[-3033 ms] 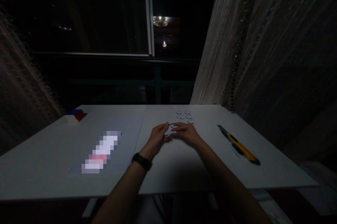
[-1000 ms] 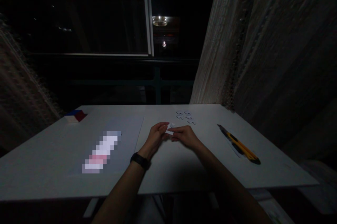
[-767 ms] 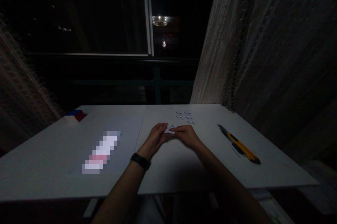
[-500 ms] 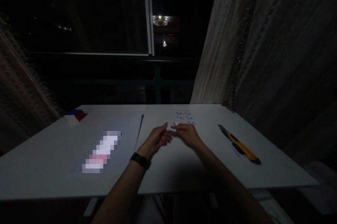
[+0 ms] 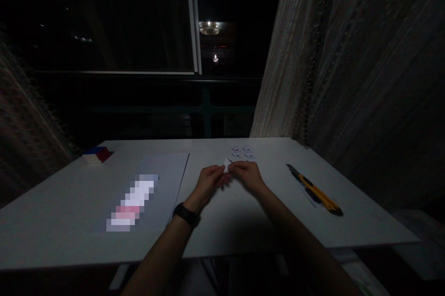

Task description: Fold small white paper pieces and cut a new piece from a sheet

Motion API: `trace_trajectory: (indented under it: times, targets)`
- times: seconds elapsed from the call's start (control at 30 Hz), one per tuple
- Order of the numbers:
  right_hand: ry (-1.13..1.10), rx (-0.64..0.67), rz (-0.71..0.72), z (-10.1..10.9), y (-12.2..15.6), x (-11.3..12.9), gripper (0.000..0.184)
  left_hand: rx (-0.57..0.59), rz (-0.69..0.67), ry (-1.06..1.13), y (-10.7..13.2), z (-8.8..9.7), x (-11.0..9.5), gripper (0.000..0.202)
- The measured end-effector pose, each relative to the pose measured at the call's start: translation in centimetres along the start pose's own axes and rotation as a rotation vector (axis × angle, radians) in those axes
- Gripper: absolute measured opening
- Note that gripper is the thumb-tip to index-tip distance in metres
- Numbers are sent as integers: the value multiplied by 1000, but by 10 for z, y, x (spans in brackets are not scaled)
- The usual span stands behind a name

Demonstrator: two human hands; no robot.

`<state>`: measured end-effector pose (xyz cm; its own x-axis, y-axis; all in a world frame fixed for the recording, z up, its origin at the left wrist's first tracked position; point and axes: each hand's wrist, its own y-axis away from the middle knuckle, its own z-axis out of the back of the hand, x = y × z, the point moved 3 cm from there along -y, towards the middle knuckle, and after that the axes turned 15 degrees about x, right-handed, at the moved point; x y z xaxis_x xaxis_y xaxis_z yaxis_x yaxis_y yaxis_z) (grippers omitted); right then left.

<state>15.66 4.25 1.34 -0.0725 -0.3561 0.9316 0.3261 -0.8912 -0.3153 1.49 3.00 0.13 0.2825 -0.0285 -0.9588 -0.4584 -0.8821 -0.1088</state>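
Both hands meet over the middle of the white table (image 5: 243, 222). My left hand (image 5: 207, 181), with a dark watch on its wrist, and my right hand (image 5: 246, 175) pinch a small white folded piece of paper (image 5: 226, 164) between their fingertips, just above the tabletop. Right behind the hands lie several small cut paper pieces (image 5: 241, 151) in a cluster. The room is dim and fine detail of the paper is hard to make out.
A yellow and black utility knife (image 5: 314, 189) lies on the table's right side. A large white sheet (image 5: 163, 170) with a blurred patch covers the left half. A coloured cube (image 5: 96, 153) sits at the far left corner. Curtains hang left and right of a dark window.
The hands have kept working the small paper, shifting it slightly up and away from me. The view has drifted a little to the right. Nothing else on the table moved.
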Motion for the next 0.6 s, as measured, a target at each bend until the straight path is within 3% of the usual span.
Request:
trace_trajectory:
  times: [0.2,0.33,0.6]
  targets:
    - [-59,-62,13,-6,0,6,10,-36,-85,-191,1,-5,0,38]
    - [-18,12,55,-7,0,4,11,-74,-90,-258,3,-6,-1,38]
    - [65,203,76,2,0,7,16,40,-49,-100,1,-2,1,38]
